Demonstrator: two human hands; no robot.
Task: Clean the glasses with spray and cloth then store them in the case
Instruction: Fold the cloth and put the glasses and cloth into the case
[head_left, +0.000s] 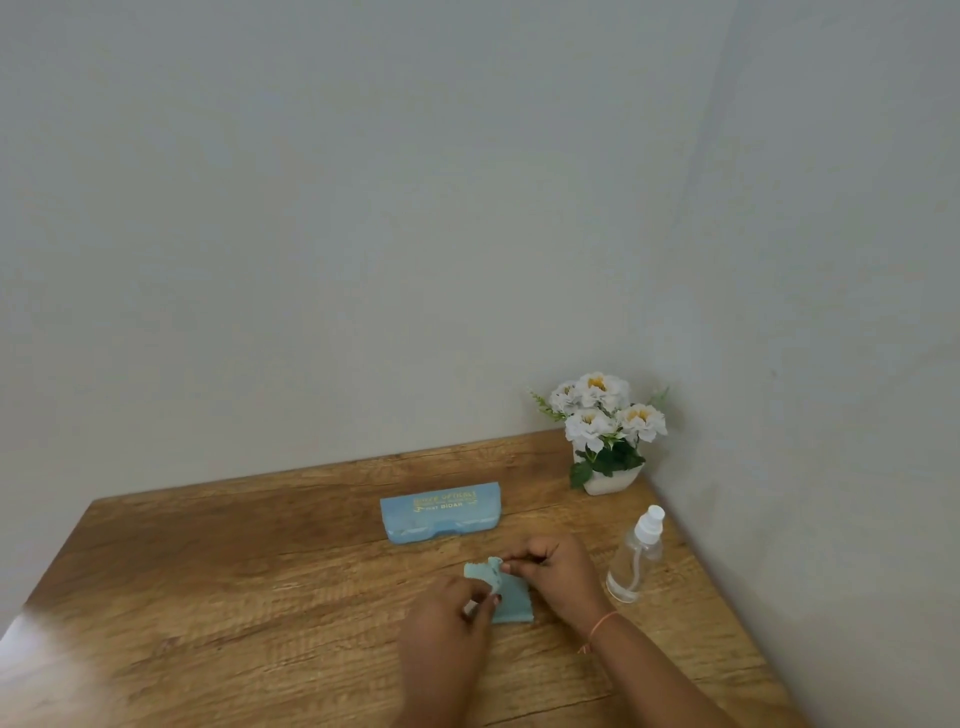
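A small light-blue cloth (506, 603) lies partly folded on the wooden table (234, 597). My left hand (457, 618) pinches its near left edge, and my right hand (556, 566) pinches its far corner. Behind the hands, a closed light-blue glasses case (440, 512) with gold lettering rests flat. A clear spray bottle (636, 556) with a white nozzle stands to the right of my right hand. No glasses are visible.
A white pot of white artificial flowers (605, 436) stands in the back right corner against the grey wall. The table's left edge runs diagonally at the lower left, and its right edge meets the wall.
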